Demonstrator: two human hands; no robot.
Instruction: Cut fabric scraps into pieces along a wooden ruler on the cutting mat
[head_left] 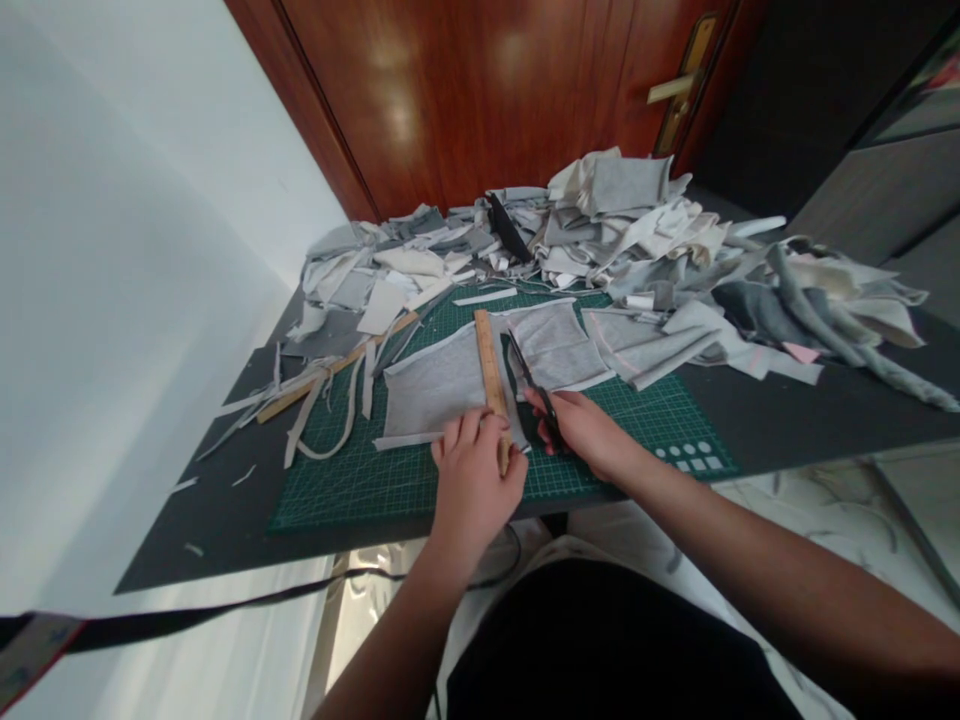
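Note:
A piece of grey fabric [435, 385] lies flat on the green cutting mat [352, 490], with a wooden ruler [489, 360] across it. My left hand [476, 470] grips the ruler's near end and presses on the fabric's lower edge, fingers and thumb on either side. In my right hand [577, 430] is a pair of dark scissors [534, 382], its blades pointing away from me. To the right of the ruler a cut gap splits the fabric, and a second grey part [551, 345] lies beyond it. My right fingers are partly hidden behind the scissor handles.
A large heap of grey and white fabric scraps [630, 230] covers the table's far side. Folded grey cloth [645, 345] lies to the right of the mat. A longer wooden strip [322, 378] and loose cut strips [349, 420] lie at left. Behind stands a wooden door [465, 90].

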